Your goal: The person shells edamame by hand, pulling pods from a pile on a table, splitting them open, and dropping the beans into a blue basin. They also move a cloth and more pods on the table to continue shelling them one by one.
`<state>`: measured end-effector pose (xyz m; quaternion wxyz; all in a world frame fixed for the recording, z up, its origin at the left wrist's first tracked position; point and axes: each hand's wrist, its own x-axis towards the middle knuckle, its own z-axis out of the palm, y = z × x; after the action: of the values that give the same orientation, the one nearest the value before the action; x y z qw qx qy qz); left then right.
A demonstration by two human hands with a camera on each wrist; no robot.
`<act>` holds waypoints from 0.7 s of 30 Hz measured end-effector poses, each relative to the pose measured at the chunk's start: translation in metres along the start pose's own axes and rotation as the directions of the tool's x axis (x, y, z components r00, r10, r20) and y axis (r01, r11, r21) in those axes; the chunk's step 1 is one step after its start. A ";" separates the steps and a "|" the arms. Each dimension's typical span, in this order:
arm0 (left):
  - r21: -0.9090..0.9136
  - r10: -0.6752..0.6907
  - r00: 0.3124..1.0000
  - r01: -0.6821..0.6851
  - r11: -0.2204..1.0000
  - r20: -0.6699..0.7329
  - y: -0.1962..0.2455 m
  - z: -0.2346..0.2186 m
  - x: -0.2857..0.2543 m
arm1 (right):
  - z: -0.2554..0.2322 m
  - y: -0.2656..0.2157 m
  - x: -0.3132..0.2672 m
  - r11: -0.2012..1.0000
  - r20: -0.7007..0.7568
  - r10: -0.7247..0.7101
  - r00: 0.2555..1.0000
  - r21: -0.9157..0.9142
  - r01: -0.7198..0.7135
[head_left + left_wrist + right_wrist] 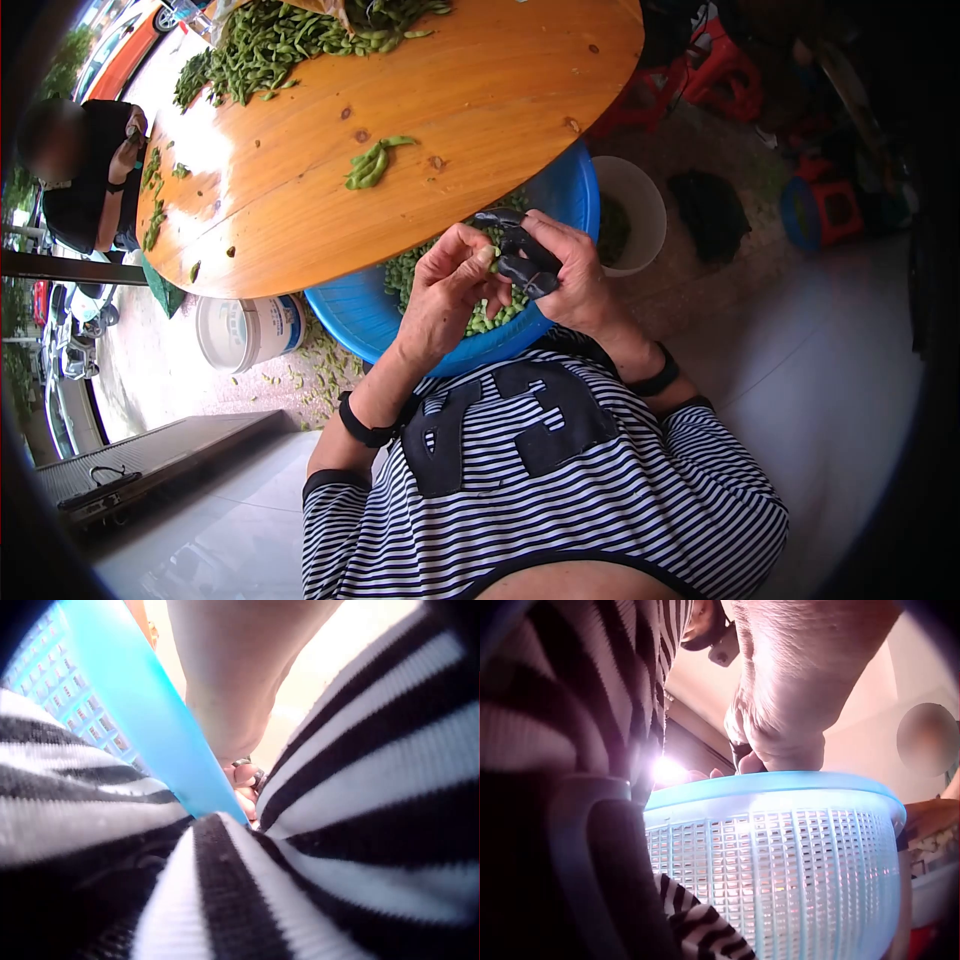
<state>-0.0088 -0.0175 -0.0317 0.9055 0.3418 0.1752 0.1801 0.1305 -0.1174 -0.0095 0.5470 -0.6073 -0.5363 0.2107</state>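
In the head view, both hands meet over a blue basket (338, 318) of shelled green beans (484, 326). The left hand (447, 290) pinches a small green soybean pod (493, 254) between thumb and fingers. Black covers (528, 276) sit on the thumb and fingers of the right hand (580, 275), which curl in around the same pod; most of the pod is hidden. Each wrist wears a black band. In the right wrist view, the right hand (784, 742) shows above the rim of the basket (780, 780). The left wrist view shows the left hand (244, 776) beside the basket wall.
A wooden table (480, 110) overhangs the basket, bearing a heap of pods (275, 45) and a small bunch of pods (370, 165). White buckets stand at left (245, 335) and right (645, 215). Another person (85, 180) is beyond the table. Red stools (720, 75) stand at upper right.
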 end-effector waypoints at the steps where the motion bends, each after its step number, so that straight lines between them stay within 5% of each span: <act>1: 0.047 0.041 0.999 -0.041 0.998 -0.008 -0.002 0.000 0.000 | -0.001 -0.002 0.000 0.997 0.004 -0.020 1.000 -0.071 0.021; 8: 0.118 0.066 0.998 -0.065 0.991 0.001 0.005 -0.001 0.000 | 0.001 -0.008 -0.002 0.989 -0.022 0.147 0.989 0.021 -0.146; 13: 0.168 0.071 0.997 -0.068 0.984 -0.009 0.004 0.000 -0.001 | 0.003 -0.005 -0.002 0.986 -0.029 -0.049 0.998 -0.159 0.044; 21: 0.397 0.153 0.988 -0.130 0.909 -0.029 0.000 0.007 -0.002 | 0.011 -0.007 -0.005 0.971 -0.022 -0.047 0.999 -0.234 0.041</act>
<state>-0.0072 -0.0220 -0.0269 0.7972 0.5234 0.2094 0.2163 0.1159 -0.1184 -0.0082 0.4836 -0.6582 -0.5631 0.1255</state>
